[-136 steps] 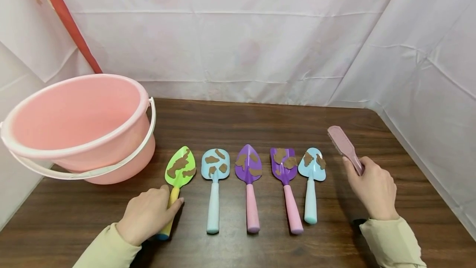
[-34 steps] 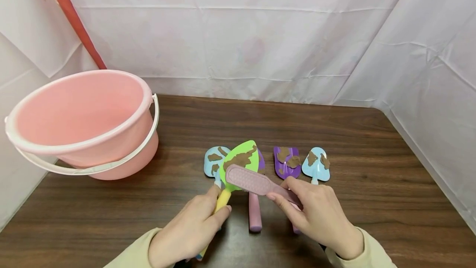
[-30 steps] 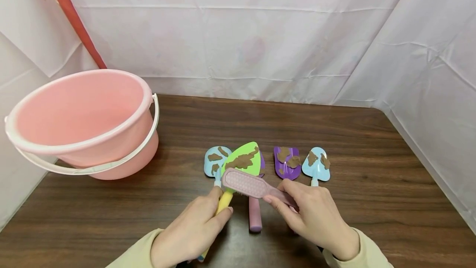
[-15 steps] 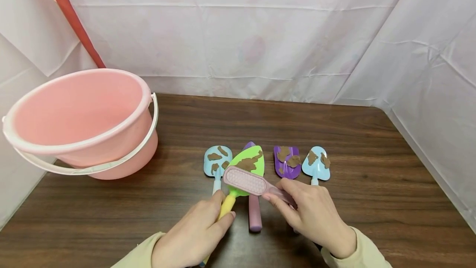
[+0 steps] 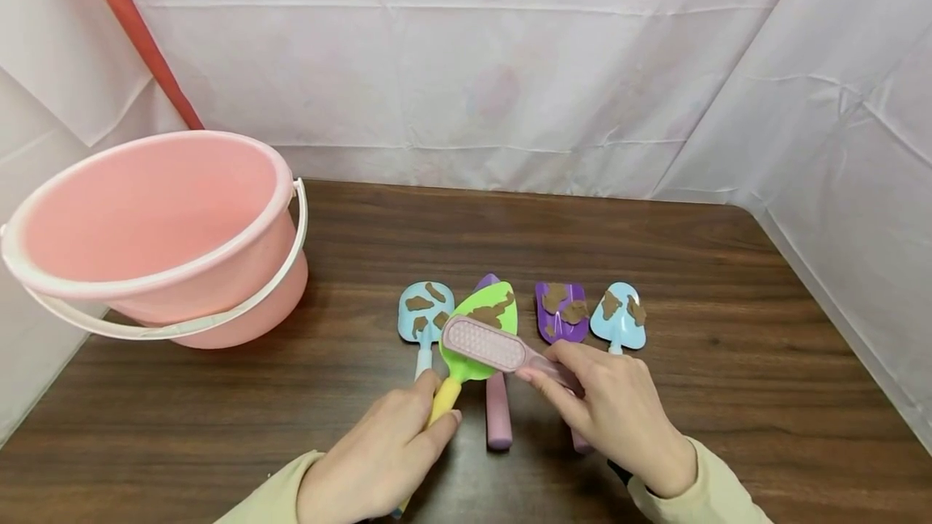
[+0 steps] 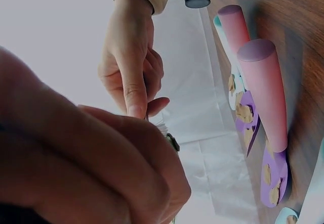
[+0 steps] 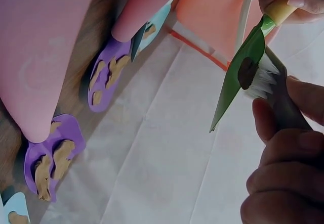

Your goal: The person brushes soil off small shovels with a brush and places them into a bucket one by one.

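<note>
The left hand had its fingers curled snugly round the yellow handle of a green trowel, held up off the bench, nearer the front edge than the back. The right hand's fingers were wrapped about the grip of a pink brush, whose white bristles touched the green blade beside one of its brown patches. Beneath lay a pointed purple trowel, mostly covered, its pink handle towards the front edge. To its left I saw a pale blue trowel; to its right, a square-ended purple trowel, then a small blue trowel nearest the bench's right edge. Those blades bore brown patches too. A pink bucket with a white handle stood by the bench's left edge, towards the back corner. Beyond the back edge hung a white curtain.
</note>
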The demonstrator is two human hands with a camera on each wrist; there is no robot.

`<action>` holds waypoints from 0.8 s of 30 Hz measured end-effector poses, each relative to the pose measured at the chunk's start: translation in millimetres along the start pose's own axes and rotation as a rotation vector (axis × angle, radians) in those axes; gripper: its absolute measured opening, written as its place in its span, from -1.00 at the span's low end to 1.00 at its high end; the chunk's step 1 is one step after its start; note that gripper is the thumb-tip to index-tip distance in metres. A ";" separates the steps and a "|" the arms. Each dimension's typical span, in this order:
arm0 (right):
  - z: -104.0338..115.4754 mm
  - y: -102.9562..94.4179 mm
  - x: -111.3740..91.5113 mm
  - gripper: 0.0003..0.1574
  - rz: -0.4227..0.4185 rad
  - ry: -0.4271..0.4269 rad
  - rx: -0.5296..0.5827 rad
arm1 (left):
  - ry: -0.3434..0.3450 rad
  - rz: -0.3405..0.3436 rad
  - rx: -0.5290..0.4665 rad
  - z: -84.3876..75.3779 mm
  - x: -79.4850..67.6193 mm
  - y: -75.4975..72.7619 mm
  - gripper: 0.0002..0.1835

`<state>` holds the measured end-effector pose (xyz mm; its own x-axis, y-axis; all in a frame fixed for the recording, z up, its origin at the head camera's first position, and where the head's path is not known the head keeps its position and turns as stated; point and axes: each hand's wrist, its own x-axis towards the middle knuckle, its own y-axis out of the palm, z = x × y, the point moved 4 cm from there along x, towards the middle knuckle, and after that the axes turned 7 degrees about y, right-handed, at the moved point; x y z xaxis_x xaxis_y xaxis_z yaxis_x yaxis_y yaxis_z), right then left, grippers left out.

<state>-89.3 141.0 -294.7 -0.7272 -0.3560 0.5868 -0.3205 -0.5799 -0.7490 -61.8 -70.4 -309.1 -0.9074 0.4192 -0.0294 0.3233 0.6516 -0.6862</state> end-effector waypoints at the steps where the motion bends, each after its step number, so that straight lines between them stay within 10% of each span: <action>1: 0.0 -0.5 0.4 -0.63 -0.001 0.002 -0.006 | -0.002 0.001 -0.001 -0.1 0.3 -0.3 -0.88; 24: -6.5 -6.9 3.4 -0.55 -0.053 0.018 -0.052 | 0.015 0.007 -0.015 -1.6 -0.7 -3.9 -0.88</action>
<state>-93.5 148.5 -289.5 -0.7189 -0.3127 0.6208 -0.3893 -0.5587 -0.7323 -62.0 -72.3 -305.2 -0.9007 0.4337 -0.0232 0.3342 0.6578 -0.6750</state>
